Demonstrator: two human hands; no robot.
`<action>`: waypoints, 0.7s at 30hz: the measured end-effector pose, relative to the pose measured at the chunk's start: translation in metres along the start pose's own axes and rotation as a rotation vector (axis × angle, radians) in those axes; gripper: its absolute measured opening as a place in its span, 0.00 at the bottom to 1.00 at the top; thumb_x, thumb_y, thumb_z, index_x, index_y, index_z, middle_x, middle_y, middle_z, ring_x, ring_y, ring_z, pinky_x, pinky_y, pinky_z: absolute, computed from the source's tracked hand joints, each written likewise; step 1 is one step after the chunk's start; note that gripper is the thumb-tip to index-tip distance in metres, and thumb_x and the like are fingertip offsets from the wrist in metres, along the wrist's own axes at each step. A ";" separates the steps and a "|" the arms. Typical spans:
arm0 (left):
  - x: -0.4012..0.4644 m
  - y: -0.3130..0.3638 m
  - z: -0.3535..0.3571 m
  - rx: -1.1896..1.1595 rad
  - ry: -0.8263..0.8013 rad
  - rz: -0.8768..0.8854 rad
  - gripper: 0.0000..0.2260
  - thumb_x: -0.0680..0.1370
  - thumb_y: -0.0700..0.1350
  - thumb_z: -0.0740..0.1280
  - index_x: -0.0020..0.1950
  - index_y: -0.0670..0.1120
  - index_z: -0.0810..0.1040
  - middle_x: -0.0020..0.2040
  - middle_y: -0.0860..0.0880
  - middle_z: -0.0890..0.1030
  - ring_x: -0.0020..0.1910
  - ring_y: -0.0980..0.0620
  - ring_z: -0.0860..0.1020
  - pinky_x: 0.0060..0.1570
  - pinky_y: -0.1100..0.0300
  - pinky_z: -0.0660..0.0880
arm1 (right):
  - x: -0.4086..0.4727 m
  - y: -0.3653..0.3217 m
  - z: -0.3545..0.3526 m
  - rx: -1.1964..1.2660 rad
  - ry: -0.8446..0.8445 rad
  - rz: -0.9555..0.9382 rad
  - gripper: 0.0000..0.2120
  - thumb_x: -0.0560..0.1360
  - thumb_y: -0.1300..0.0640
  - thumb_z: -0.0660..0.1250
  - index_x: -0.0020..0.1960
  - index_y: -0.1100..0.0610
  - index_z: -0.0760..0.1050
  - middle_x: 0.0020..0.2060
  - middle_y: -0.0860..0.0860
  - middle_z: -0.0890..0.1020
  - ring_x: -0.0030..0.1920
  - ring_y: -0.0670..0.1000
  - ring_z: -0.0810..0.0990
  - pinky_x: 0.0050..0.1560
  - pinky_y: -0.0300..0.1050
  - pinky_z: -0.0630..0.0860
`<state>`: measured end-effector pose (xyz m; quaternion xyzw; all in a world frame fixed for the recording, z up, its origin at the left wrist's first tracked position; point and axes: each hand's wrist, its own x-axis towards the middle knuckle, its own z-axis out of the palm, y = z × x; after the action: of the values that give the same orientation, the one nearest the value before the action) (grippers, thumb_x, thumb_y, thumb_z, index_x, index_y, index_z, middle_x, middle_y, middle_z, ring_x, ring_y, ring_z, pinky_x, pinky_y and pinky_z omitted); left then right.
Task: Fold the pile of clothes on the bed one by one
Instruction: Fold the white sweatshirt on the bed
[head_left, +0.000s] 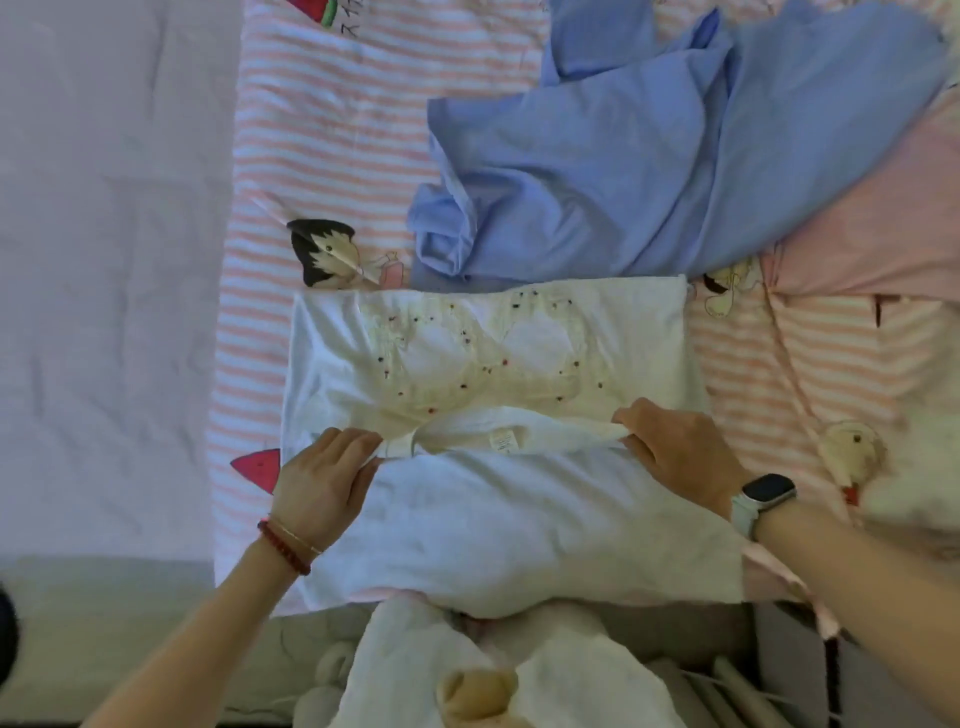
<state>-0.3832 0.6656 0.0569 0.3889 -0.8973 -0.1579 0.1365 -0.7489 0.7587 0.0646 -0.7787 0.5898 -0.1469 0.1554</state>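
- A pale lilac sheet (104, 260) is covering the far left of the bed, with a pink-and-white striped cartoon quilt (322, 145) lying just beside it.
- The left hand (324, 480), with a red bead bracelet (283, 548) circling its wrist, is pinching the left end of the collar edge of a white T-shirt (493, 519).
- The white T-shirt is lying flat on the quilt directly in front of the person, its long axis running left to right; its near half is being folded over the half bearing a dotted yellowish print (483, 353).
- A small neck label (501, 441) is showing between the two hands, on the folded edge.
- The right hand (680, 452), with a smartwatch (763, 499) strapped on its wrist, is gripping the right end of that same edge, fingers curled on the cloth.
- Both hands are sitting level on the fold line and equally near it, so the coming fold looks likely to carry the edge straight away from the person toward the far hem.
- A crumpled blue garment (675, 156) is waiting unfolded beyond the shirt, touching its far edge.
- Pink cloth (872, 234) is lying at the far right, with a white fluffy item (914, 467) nearer the person.
- No containers are appearing in view.
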 end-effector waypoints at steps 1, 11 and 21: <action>-0.013 0.006 0.002 -0.011 -0.032 -0.010 0.14 0.83 0.50 0.47 0.50 0.46 0.69 0.40 0.46 0.81 0.40 0.52 0.70 0.28 0.61 0.70 | -0.015 -0.004 0.005 -0.012 -0.039 0.006 0.16 0.83 0.49 0.44 0.51 0.56 0.67 0.31 0.53 0.77 0.21 0.52 0.72 0.21 0.35 0.63; -0.071 0.021 0.029 0.180 -0.891 -0.001 0.17 0.73 0.61 0.56 0.45 0.59 0.83 0.69 0.47 0.71 0.68 0.41 0.68 0.61 0.39 0.68 | -0.093 -0.020 0.036 -0.191 -0.447 0.002 0.11 0.70 0.49 0.64 0.50 0.47 0.81 0.51 0.53 0.80 0.52 0.56 0.78 0.50 0.52 0.77; 0.039 -0.004 0.022 0.155 -0.164 -0.192 0.16 0.73 0.49 0.58 0.51 0.42 0.80 0.49 0.41 0.81 0.47 0.38 0.79 0.41 0.45 0.75 | -0.013 0.011 0.023 -0.203 -0.060 0.242 0.14 0.75 0.56 0.54 0.55 0.58 0.75 0.54 0.57 0.78 0.55 0.56 0.72 0.53 0.52 0.64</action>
<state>-0.4144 0.6377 0.0404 0.4683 -0.8735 -0.1320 0.0165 -0.7520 0.7699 0.0387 -0.7176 0.6863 -0.0437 0.1101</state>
